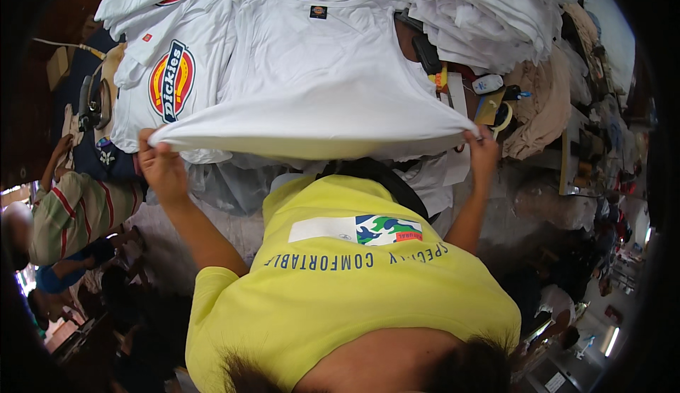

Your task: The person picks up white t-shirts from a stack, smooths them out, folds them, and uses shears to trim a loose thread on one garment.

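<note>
A white T-shirt is stretched taut between my two hands over the near edge of the table. My left hand pinches its lower left corner, fingers closed on the cloth. At the opposite corner my right hand grips the hem with thumb and fingers pressed together. The hem sags slightly between them, above my lap. The shirt's neck, with a small dark label, lies flat toward the far side. Just left of it is another white T-shirt bearing a large red, yellow and blue printed logo.
A tall stack of folded white shirts stands at the far right. Beside it lie a tape roll, a small white bottle and beige cloth. An iron sits at the left, near another person in a striped shirt.
</note>
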Tool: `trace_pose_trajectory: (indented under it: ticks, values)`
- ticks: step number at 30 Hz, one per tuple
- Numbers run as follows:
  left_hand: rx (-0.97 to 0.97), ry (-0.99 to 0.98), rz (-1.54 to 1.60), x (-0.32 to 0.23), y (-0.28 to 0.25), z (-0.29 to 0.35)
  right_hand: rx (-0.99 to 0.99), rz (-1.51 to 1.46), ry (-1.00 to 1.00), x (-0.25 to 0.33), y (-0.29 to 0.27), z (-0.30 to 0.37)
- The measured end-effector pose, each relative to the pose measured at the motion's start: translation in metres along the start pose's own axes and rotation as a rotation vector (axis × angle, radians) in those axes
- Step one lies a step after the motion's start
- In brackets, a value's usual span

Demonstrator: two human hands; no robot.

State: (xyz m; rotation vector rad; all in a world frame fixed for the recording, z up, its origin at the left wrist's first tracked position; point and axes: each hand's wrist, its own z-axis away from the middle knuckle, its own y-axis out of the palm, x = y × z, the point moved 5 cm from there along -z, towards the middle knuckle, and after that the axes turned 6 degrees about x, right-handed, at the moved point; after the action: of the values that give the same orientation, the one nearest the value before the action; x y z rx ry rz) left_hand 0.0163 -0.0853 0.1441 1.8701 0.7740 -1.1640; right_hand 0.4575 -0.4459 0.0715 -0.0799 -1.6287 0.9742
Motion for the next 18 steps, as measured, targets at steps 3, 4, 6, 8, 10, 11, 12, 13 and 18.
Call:
trace_pose_trajectory:
  ticks: [3, 4, 6, 8, 10, 11, 12, 13, 18]
  values:
    - [-0.045, 0.047, -0.359, -0.039, -0.023, -0.008, -0.058, -0.699, 0.002, 0.031, -0.036, 0.005]
    - [-0.051, 0.063, -0.558, -0.054, -0.031, -0.012, -0.074, -0.714, -0.063, 0.047, -0.048, 0.009]
    - [0.071, 0.237, -0.211, -0.085, -0.017, -0.016, -0.173, -0.779, -0.262, 0.08, -0.07, 0.02]
    - [0.046, 0.229, -0.385, -0.106, -0.016, -0.014, -0.253, -0.819, -0.385, 0.111, -0.075, 0.019]
    - [-0.132, 0.114, -0.603, -0.106, -0.025, -0.024, -0.053, -0.599, -0.183, 0.105, -0.09, 0.008]
    - [-0.097, 0.273, -0.537, -0.121, -0.034, -0.026, -0.034, -0.588, -0.187, 0.114, -0.092, 0.006]
    - [0.017, 0.347, -0.476, -0.138, -0.042, -0.03, -0.186, -0.683, -0.251, 0.121, -0.1, 0.009]
    - [0.117, 0.407, -0.422, -0.157, -0.052, -0.029, -0.322, -0.773, -0.307, 0.131, -0.102, 0.017]
    - [0.016, 0.331, -0.456, -0.183, -0.077, -0.085, -0.098, -0.888, -0.445, 0.184, -0.094, -0.019]
